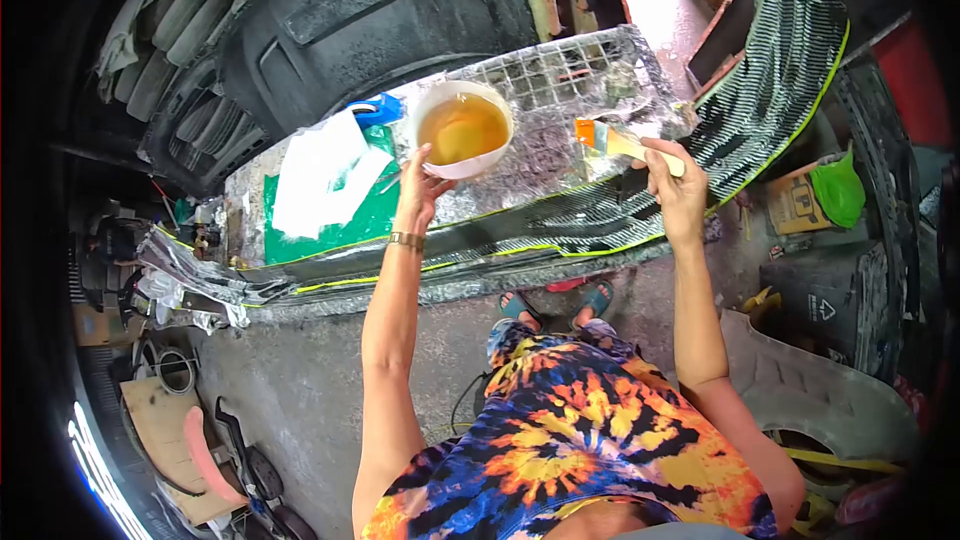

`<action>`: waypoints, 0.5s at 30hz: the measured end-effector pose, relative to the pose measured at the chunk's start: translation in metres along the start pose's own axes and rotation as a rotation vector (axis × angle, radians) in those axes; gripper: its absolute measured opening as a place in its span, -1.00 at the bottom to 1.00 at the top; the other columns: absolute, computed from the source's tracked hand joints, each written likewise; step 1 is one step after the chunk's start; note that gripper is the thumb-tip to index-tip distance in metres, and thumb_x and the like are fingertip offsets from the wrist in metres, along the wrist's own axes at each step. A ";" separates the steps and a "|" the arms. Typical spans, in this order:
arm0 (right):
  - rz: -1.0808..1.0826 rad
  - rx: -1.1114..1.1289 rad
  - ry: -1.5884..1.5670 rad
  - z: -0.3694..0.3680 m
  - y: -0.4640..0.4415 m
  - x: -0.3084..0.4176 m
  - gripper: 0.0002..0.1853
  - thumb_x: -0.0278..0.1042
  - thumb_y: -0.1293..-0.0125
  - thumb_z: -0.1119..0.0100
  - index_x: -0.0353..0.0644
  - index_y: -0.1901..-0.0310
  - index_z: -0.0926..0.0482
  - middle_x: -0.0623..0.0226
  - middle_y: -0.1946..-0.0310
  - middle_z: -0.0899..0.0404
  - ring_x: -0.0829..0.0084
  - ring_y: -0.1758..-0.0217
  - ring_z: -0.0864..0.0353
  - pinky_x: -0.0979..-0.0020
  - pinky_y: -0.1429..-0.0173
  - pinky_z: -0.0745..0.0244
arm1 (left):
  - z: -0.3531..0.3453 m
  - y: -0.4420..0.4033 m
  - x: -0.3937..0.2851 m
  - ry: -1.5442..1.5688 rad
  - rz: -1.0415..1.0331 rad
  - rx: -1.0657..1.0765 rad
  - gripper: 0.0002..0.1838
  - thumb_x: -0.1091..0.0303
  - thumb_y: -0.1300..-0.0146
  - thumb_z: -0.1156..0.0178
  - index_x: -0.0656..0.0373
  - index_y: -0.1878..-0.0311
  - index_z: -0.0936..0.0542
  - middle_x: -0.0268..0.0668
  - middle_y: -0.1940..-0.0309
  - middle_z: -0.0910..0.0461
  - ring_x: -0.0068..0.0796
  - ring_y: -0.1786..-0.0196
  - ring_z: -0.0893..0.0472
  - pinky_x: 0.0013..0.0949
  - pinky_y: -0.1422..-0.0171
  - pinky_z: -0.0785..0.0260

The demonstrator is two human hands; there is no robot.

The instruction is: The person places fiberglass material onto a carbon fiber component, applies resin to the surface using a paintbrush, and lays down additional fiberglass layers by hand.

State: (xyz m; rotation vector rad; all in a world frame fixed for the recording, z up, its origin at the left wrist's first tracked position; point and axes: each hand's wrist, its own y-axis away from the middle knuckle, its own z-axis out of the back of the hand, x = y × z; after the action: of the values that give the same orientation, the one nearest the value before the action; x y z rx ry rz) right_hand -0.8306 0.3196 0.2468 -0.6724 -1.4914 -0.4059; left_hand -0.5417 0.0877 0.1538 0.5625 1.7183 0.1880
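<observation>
My left hand [420,191] grips the near rim of a white tub [428,108], which holds a clear amber liquid and is raised over the table. In my right hand [676,185] is a paintbrush [625,147], held by its pale handle. Its orange bristles point left, apart from the tub. Below both hands runs a long, curved panel of black woven fabric [620,218] edged with yellow-green tape. Its right end [790,50] rises in a broad curve.
White sheets [322,175] lie on a green sheet [385,210] at the table's left, near a blue tape dispenser [378,110]. Behind stands a large dark moulded panel [370,20]. A cardboard box [793,205] with a green bag [838,190] is at right.
</observation>
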 end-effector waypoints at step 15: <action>0.058 0.102 0.478 -0.208 -0.067 -0.121 -0.78 -0.29 -0.25 -0.16 -0.23 0.16 -0.62 0.02 0.36 -0.64 0.11 0.25 -0.67 0.27 0.14 -0.51 | 0.053 -0.129 0.081 0.018 0.324 0.223 -0.40 -0.05 -0.15 -0.26 0.12 -0.14 -0.40 -0.12 0.04 -0.53 -0.20 0.02 -0.60 -0.06 -0.04 -0.48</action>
State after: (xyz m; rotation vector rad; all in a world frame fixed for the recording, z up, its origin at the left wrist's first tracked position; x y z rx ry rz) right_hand -0.7197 0.1184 0.1484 -0.4933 -1.0297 -0.4097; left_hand -0.5351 0.0037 0.0156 1.0071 1.6682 0.2329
